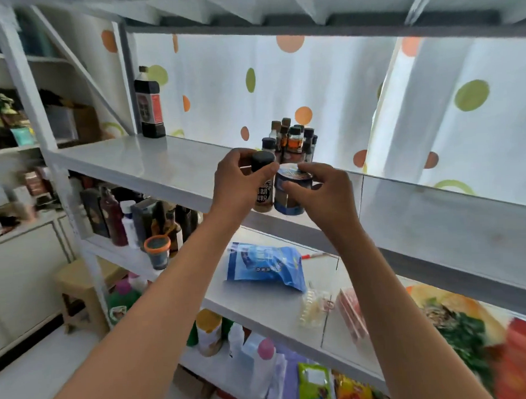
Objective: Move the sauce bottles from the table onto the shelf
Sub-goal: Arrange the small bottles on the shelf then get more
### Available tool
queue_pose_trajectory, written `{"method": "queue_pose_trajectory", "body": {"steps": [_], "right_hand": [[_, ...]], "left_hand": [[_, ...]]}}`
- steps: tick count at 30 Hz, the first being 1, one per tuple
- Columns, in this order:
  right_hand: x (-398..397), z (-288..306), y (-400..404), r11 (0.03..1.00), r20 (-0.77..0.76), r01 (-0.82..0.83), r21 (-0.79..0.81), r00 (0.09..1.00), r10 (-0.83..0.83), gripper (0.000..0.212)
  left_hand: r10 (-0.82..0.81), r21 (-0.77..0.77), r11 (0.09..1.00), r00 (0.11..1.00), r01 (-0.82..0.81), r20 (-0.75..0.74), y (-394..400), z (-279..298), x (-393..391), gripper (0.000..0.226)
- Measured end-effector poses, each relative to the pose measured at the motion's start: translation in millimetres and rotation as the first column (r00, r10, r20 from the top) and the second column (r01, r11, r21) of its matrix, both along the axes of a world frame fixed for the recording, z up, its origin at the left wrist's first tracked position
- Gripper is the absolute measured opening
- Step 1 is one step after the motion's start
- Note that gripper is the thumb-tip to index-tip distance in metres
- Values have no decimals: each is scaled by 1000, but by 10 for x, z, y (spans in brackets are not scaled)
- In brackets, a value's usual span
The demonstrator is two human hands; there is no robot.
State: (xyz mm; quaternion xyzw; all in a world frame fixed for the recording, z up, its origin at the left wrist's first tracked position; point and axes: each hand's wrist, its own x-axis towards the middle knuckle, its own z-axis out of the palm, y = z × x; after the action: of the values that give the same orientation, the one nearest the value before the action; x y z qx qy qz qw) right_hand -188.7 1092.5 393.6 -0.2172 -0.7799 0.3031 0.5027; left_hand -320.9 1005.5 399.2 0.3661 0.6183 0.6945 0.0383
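Both arms reach up to the front edge of the grey shelf [153,164]. The left hand [240,182] is wrapped round a black-capped bottle [263,181], thumb and fingers clamped near its cap. The right hand [321,194] pinches the lid rim of a blue jar [291,195], fingers curled over the top. Bottle and jar stand side by side, touching, at the shelf's front lip; whether their bases rest fully on the board I cannot tell.

Right behind them a tight cluster of small bottles [292,141] takes up the middle of the board, closing off the way further back. A tall dark bottle [148,101] stands alone at the far left corner. Behind hangs a dotted curtain [281,88]. On the board below lie a blue pouch [267,265] and, to the left, a crowd of bottles and an orange-rimmed cup [157,250].
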Motion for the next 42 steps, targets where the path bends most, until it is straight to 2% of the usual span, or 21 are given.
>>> {"method": "queue_pose_trajectory", "body": {"steps": [4, 11, 16, 18, 21, 25, 28, 33, 38, 42], "right_hand": [[-440, 36, 413, 997, 15, 49, -57, 999, -49, 38], [-1167, 179, 1125, 993, 173, 105, -49, 980, -96, 18], [-1414, 161, 1463, 978, 229, 200, -56, 956, -182, 20], [-1460, 85, 1537, 972, 267, 226, -73, 943, -199, 21], [-1507, -70, 1597, 959, 304, 276, -66, 921, -244, 40], [-1527, -248, 1598, 958, 280, 283, -41, 924, -261, 50], [-1531, -284, 1621, 959, 297, 281, 22, 914, -275, 51], [-1525, -278, 1665, 956, 324, 294, -27, 907, -269, 51], [-1502, -303, 1631, 962, 308, 267, -54, 921, -238, 54], [-1498, -339, 1677, 954, 329, 298, -11, 902, -278, 56]], "left_hand": [[-68, 8, 998, 997, 68, 30, 472, -2, -483, 38], [-147, -9, 989, 986, 148, 85, 1251, -23, -1322, 39], [-208, -28, 977, 976, 210, 73, 1599, -118, -1600, 36], [-180, -60, 982, 984, 181, 16, 1675, -161, -1621, 35], [-85, -118, 990, 992, 74, -96, 1736, -236, -1601, 38], [-58, -141, 989, 990, 40, -126, 1785, -318, -1562, 47], [-40, -167, 986, 980, 7, -195, 1799, -343, -1557, 43], [-42, -244, 969, 957, -31, -287, 1788, -447, -1561, 53], [-31, -262, 964, 957, -48, -288, 1818, -492, -1588, 52], [-38, -260, 965, 957, -39, -286, 1837, -520, -1576, 52]]}}
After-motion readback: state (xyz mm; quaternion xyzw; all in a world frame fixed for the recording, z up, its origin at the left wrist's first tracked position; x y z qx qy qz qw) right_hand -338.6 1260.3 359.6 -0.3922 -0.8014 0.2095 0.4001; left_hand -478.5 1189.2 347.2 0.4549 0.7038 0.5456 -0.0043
